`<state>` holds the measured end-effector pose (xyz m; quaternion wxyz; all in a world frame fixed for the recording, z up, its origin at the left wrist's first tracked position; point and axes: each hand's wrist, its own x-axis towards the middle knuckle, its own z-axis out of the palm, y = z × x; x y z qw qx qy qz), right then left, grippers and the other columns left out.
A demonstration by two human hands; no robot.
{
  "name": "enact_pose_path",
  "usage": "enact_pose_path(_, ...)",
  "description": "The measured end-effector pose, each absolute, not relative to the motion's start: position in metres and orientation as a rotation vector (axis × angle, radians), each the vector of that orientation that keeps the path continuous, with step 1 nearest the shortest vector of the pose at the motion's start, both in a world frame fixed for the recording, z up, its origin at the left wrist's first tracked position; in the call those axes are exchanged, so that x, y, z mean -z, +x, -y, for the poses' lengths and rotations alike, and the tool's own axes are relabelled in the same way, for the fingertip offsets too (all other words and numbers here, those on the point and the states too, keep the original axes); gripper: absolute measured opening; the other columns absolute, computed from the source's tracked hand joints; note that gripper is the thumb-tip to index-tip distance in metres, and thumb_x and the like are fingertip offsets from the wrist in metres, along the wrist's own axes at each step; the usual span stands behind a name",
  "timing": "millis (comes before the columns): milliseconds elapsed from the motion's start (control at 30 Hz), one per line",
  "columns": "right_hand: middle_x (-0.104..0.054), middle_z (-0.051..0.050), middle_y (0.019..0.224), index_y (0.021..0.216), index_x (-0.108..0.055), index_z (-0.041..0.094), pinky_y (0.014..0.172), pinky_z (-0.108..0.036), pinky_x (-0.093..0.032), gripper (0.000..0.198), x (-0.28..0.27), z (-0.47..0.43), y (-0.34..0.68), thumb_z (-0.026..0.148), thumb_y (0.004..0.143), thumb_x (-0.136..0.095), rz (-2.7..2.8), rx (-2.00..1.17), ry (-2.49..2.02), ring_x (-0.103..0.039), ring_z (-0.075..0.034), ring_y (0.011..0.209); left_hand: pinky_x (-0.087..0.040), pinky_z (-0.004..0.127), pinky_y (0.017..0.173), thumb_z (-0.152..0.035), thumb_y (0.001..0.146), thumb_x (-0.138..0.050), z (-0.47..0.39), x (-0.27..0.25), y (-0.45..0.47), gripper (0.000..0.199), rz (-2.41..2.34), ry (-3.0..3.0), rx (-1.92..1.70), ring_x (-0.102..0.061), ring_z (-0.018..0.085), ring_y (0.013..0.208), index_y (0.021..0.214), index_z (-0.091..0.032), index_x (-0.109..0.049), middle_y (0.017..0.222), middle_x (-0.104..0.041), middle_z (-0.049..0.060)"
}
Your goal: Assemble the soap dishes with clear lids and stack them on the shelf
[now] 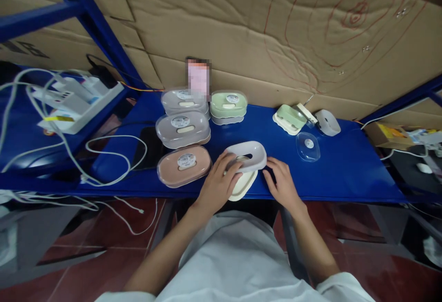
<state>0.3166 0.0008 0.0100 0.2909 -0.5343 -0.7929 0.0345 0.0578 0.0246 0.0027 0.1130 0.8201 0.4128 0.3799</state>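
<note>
My left hand [223, 178] grips the left side of a light grey oval soap dish shell [257, 153] with a slot in its middle. The shell sits tilted over a cream oval base [243, 186] at the table's front edge. Part of the base is hidden beneath the shell and the fingers. My right hand [281, 182] is close to the shell's right end, its fingers apart and nothing held in them. Just left of my left hand lies a pink soap dish [183, 166] under a clear lid with a round label.
Lidded grey soap dishes [183, 127] and a green one [228, 104] stand back left, before a phone [199, 78] leaning on cardboard. Right are a green shell [292, 115], a grey shell [328, 122] and a clear lid [308, 147]. Cables and a power strip [83, 108] lie left.
</note>
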Motion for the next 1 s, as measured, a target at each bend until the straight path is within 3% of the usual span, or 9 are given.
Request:
enact_pose_path(100, -0.07, -0.009, 0.137, 0.134, -0.067, 0.03, 0.111, -0.052, -0.05, 0.029, -0.015, 0.008, 0.305, 0.034, 0.107, -0.057, 2.241, -0.152, -1.342, -0.063, -0.03, 0.131, -0.048, 0.054, 0.123, -0.026, 0.109, -0.051, -0.023, -0.004, 0.055, 0.037, -1.233, 2.4, -1.207, -0.052, 0.031, 0.149, 0.146, -0.025, -0.057, 0.148, -0.06, 0.014)
enact_pose_path(200, -0.068, -0.011, 0.139, 0.14, -0.065, 0.03, 0.115, -0.056, -0.05, 0.036, -0.016, 0.011, 0.296, 0.041, 0.105, -0.062, 2.372, -0.192, -1.31, -0.06, -0.033, 0.136, -0.052, 0.049, 0.116, -0.025, 0.108, -0.055, -0.022, -0.007, 0.053, 0.034, -1.183, 2.448, -1.278, -0.061, 0.029, 0.136, 0.142, -0.023, -0.059, 0.141, -0.064, 0.015)
enact_pose_path(333, -0.062, -0.016, 0.138, 0.141, -0.059, 0.028, 0.11, -0.053, -0.058, 0.038, -0.008, 0.011, 0.293, 0.04, 0.105, -0.062, 2.145, -0.219, -1.425, -0.062, -0.034, 0.133, -0.053, 0.049, 0.109, -0.028, 0.106, -0.06, -0.022, -0.009, 0.055, 0.027, -1.205, 2.554, -1.184, -0.067, 0.029, 0.123, 0.133, -0.024, -0.066, 0.128, -0.071, 0.012)
enact_pose_path(467, -0.06, -0.013, 0.131, 0.137, -0.055, 0.031, 0.107, -0.054, -0.06, 0.037, -0.001, 0.015, 0.3, 0.034, 0.102, -0.066, 1.903, -0.181, -1.379, -0.067, -0.031, 0.128, -0.051, 0.047, 0.109, -0.028, 0.106, -0.061, -0.022, -0.007, 0.058, 0.025, -1.231, 2.607, -1.149, -0.067, 0.029, 0.123, 0.13, -0.023, -0.068, 0.125, -0.072, 0.011)
enact_pose_path(533, -0.053, -0.016, 0.145, 0.146, -0.05, 0.032, 0.114, -0.058, -0.056, 0.049, -0.003, 0.015, 0.306, 0.035, 0.1, -0.07, 1.881, -0.132, -1.372, -0.059, -0.034, 0.141, -0.049, 0.048, 0.109, -0.027, 0.106, -0.061, -0.021, -0.007, 0.059, 0.023, -1.228, 2.638, -1.144, -0.067, 0.028, 0.122, 0.127, -0.023, -0.069, 0.125, -0.073, 0.011)
enact_pose_path(667, -0.025, -0.013, 0.177, 0.162, -0.042, 0.036, 0.127, -0.068, -0.038, 0.065, -0.012, 0.006, 0.318, 0.041, 0.102, -0.068, 2.213, -0.119, -1.386, -0.025, -0.04, 0.164, -0.047, 0.049, 0.108, -0.033, 0.105, -0.061, -0.02, -0.012, 0.059, 0.023, -1.144, 2.709, -1.003, -0.066, 0.029, 0.12, 0.124, -0.024, -0.069, 0.128, -0.073, 0.01)
enact_pose_path(867, -0.05, -0.01, 0.166, 0.16, -0.048, 0.033, 0.126, -0.059, -0.044, 0.055, -0.014, -0.005, 0.322, 0.031, 0.107, -0.061, 2.339, -0.133, -1.228, -0.038, -0.031, 0.16, -0.046, 0.046, 0.098, -0.033, 0.106, -0.063, -0.02, -0.011, 0.057, 0.021, -1.108, 2.823, -0.934, -0.067, 0.027, 0.108, 0.122, -0.022, -0.068, 0.121, -0.076, 0.008)
enact_pose_path(1000, -0.052, -0.01, 0.165, 0.158, -0.052, 0.031, 0.125, -0.058, -0.045, 0.05, -0.011, -0.002, 0.317, 0.027, 0.108, -0.058, 2.346, -0.113, -1.212, -0.038, -0.031, 0.16, -0.047, 0.045, 0.095, -0.031, 0.105, -0.065, -0.02, -0.008, 0.058, 0.018, -1.138, 2.831, -0.92, -0.066, 0.026, 0.106, 0.119, -0.02, -0.068, 0.119, -0.076, 0.009)
